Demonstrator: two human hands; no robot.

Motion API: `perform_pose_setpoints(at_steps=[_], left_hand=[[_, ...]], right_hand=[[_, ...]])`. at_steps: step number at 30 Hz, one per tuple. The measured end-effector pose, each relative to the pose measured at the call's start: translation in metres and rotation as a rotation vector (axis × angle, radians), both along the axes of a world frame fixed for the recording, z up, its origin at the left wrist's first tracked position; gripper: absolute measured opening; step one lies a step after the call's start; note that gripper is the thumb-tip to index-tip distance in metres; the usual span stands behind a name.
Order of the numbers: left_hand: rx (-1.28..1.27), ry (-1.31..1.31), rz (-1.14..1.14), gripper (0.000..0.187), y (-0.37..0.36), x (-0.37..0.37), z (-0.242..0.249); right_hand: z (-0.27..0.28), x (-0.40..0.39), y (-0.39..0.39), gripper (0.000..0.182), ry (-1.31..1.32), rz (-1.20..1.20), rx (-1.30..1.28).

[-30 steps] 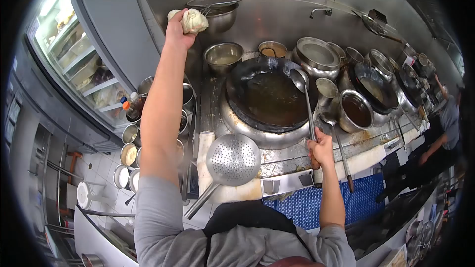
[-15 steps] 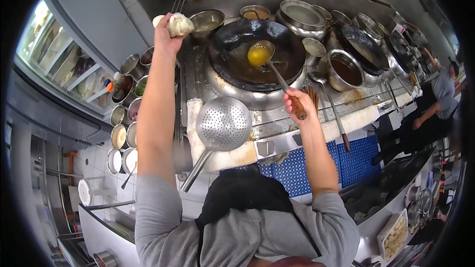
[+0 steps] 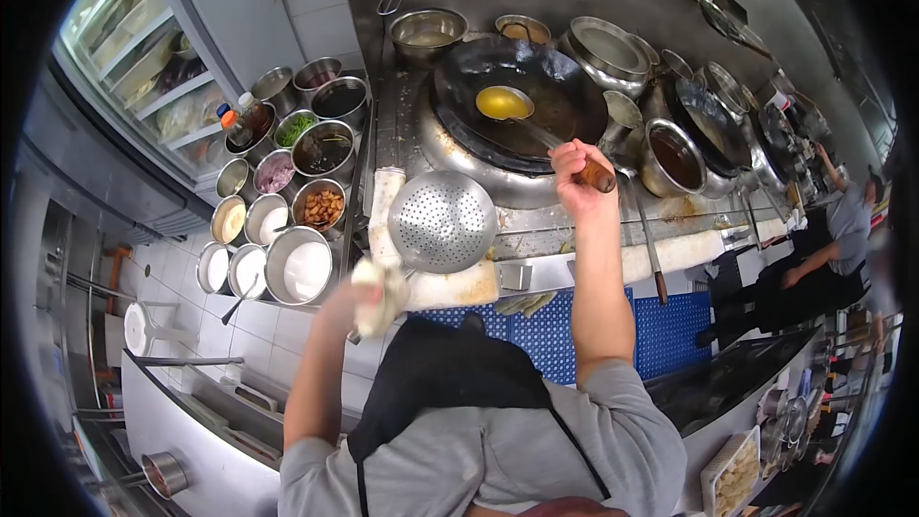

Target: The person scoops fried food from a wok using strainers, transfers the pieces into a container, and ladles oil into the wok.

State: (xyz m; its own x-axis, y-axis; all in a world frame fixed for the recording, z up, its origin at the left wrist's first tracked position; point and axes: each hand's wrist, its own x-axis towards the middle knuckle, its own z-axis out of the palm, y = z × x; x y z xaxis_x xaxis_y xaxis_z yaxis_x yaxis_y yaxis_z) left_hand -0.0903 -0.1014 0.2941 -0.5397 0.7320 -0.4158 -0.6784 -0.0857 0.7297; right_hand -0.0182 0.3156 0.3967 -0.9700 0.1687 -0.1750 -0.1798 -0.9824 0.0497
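Observation:
My right hand [image 3: 580,180] is wrapped round the wooden handle of a ladle [image 3: 550,140]. The ladle's bowl is full of yellow liquid, likely oil, and hangs over the black wok [image 3: 574,86] on the burner. My left hand [image 3: 356,308], smeared by motion, grips a crumpled white cloth [image 3: 381,299] low in front of my body. That cloth overlaps the handle of the perforated strainer [image 3: 442,220], which lies on the stove's front edge, and hides most of that handle.
Left of the stove stand several metal pots of ingredients, with browned cubes [image 3: 321,208] in one. A pot of dark sauce [image 3: 676,155] sits right of the wok. Another ladle [image 3: 646,239] lies beside it. A co-worker [image 3: 838,220] stands far right.
My left hand has come down with the cloth from the stove's back left to the strainer's handle. The ladle's bowl still holds yellow liquid over the wok; the view has shifted.

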Motion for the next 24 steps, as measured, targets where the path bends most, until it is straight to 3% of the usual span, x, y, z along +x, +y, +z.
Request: perform_pose_setpoints(at_steps=[3,4,11,15,18,21,22,24], left_hand=[[-0.134,-0.054,-0.136,0.051,-0.056,0.032,-0.055],[-0.136,-0.048,-0.155,0.051,-0.071,0.043,-0.063],[-0.042,-0.065,-0.176,0.053,-0.107,0.086,-0.053],[-0.171,-0.144,-0.098,0.05,-0.127,0.095,-0.097],[-0.272,-0.157,0.077,0.039,-0.139,0.109,-0.138],[-0.548,-0.297,0.269,0.03,-0.166,0.144,-0.213],[-0.691,-0.125,0.26,0.027,-0.173,0.165,-0.219],[-0.917,-0.052,0.32,0.026,-0.174,0.196,-0.206]], right_hand=[[0.022,-0.013,0.004,0.046,0.006,-0.044,0.074],[0.03,-0.019,0.008,0.011,-0.015,-0.022,0.067],[0.108,-0.081,0.035,0.008,0.091,-0.073,0.144],[0.155,-0.152,0.06,0.009,0.097,-0.297,0.23],[0.211,-0.177,0.058,0.02,0.066,-0.259,0.249],[0.246,-0.226,0.06,0.022,0.138,-0.431,0.32],[0.256,-0.245,0.068,0.021,0.151,-0.396,0.353],[0.279,-0.264,0.057,0.02,0.148,-0.345,0.303]])
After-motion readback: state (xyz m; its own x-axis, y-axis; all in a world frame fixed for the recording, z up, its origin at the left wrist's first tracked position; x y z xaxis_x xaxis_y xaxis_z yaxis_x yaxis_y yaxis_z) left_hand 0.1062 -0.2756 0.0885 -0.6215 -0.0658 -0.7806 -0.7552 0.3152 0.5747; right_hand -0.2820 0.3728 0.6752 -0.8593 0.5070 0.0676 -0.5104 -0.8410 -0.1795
